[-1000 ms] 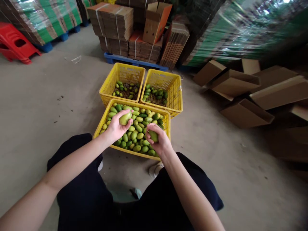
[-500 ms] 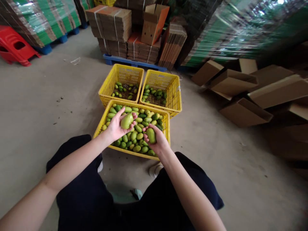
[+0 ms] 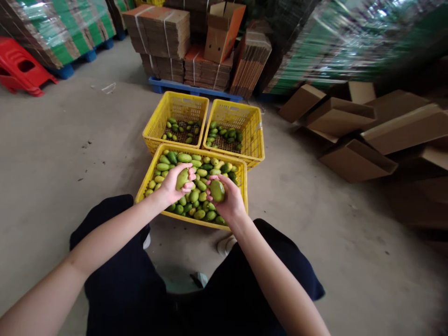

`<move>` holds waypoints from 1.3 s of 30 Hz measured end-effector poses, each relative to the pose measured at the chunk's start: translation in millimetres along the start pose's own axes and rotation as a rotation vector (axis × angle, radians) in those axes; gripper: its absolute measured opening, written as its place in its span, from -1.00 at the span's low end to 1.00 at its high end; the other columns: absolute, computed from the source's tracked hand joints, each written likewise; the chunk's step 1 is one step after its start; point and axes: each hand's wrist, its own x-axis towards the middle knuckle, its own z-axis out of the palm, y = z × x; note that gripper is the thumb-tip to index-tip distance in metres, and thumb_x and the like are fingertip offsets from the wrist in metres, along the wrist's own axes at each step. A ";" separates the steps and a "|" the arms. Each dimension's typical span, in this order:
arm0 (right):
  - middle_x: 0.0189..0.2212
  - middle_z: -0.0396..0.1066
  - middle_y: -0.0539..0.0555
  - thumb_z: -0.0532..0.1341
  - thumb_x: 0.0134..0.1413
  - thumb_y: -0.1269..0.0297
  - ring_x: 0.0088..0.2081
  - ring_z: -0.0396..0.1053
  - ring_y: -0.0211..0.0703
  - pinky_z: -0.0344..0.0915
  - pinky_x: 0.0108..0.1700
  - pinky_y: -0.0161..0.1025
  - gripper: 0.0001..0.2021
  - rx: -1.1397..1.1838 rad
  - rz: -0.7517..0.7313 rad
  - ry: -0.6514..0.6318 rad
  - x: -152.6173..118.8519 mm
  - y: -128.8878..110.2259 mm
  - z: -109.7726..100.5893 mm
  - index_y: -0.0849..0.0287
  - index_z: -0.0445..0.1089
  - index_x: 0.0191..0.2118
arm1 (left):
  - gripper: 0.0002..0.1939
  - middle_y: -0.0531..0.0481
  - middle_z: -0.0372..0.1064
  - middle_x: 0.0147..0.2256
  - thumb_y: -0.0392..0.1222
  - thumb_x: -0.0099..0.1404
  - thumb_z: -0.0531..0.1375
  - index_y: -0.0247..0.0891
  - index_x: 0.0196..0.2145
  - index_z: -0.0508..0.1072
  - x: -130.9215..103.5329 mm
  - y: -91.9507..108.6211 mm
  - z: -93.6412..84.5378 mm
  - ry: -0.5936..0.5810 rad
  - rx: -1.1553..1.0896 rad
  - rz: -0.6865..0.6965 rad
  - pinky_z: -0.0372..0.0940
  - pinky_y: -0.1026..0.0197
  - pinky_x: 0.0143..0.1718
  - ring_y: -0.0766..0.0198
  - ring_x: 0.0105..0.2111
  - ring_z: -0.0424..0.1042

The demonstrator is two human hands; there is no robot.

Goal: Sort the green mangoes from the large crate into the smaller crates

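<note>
My left hand is closed round a green oval fruit that looks like a small mango, its fingers curled over the far side. In my right hand lies a similar green fruit, gripped between thumb and fingers with its smooth face showing. Both hands hover over the near yellow crate, a short gap between them. Many green and yellowish fruits fill that crate, partly hidden beneath my hands.
Behind stand two more yellow crates, the left one and the right one, each with several fruits at the bottom. Flattened cartons are stacked on a blue pallet. Open cardboard boxes lie right; a red stool stands left.
My left hand has turned and its fingers have curled further round its fruit. My right hand has risen slightly, and its fruit has turned a little in the grip.
</note>
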 end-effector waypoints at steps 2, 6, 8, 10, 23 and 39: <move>-0.50 0.39 -0.04 0.36 -0.24 0.13 -0.54 0.28 -0.27 0.13 -0.58 -0.32 -0.77 -0.020 -0.004 -0.010 -0.3 1.9 2.6 0.15 0.44 -0.44 | -0.71 0.13 0.16 -0.71 -0.26 0.28 0.11 -0.27 -0.60 0.24 1.7 -1.3 1.0 0.009 -0.007 0.006 -0.08 0.45 -0.84 0.48 -0.83 0.09; -0.39 0.41 -0.04 0.33 -0.15 0.07 -0.45 0.34 -0.20 0.21 -0.53 -0.29 -0.78 -0.156 -0.166 -0.022 4.3 8.0 4.8 0.09 0.46 -0.41 | -0.78 0.10 0.25 -0.67 -0.30 0.26 0.11 -0.28 -0.55 0.29 8.1 -4.3 -0.2 0.086 -0.156 0.054 0.14 0.46 -0.74 0.46 -0.75 0.22; -0.32 0.42 -0.02 0.31 -0.08 0.05 -0.32 0.38 -0.13 0.31 -0.40 -0.25 -0.79 -0.308 -0.318 0.003 10.9 13.3 4.3 0.08 0.47 -0.41 | -0.85 0.01 0.43 -0.54 -0.30 0.24 0.11 -0.28 -0.49 0.35 13.2 -7.9 -2.1 0.131 -0.236 0.128 0.37 0.38 -0.51 0.37 -0.56 0.45; -0.28 0.42 0.02 0.31 -0.05 0.02 -0.16 0.37 -0.05 0.37 -0.16 -0.16 -0.76 -0.492 -0.480 0.045 19.1 21.6 3.8 0.08 0.48 -0.39 | -0.88 -0.09 0.56 -0.32 -0.27 0.21 0.11 -0.28 -0.37 0.45 18.8 -13.6 -3.7 0.117 -0.242 0.185 0.46 0.26 -0.26 0.22 -0.28 0.56; -0.01 0.46 0.12 0.44 -0.14 0.06 0.09 0.37 0.03 0.20 0.26 0.00 -0.59 -0.478 -0.516 0.054 19.4 57.5 10.7 0.07 0.45 -0.15 | -0.67 -0.08 0.49 -0.42 -0.13 0.40 0.02 -0.34 -0.33 0.52 22.1 -43.0 -4.4 0.181 -0.212 0.089 0.41 0.26 -0.32 0.28 -0.44 0.48; -0.58 0.32 -0.11 0.42 -0.25 0.37 -0.58 0.16 -0.34 0.12 -0.53 -0.33 -0.83 -0.382 -0.468 -0.069 -14.9 -3.8 -5.2 0.10 0.42 -0.49 | -0.45 0.00 0.23 -0.73 0.13 0.35 0.08 -0.28 -0.67 0.36 11.6 -14.5 -5.9 -0.166 0.311 0.384 0.04 0.34 -0.72 0.40 -0.78 0.19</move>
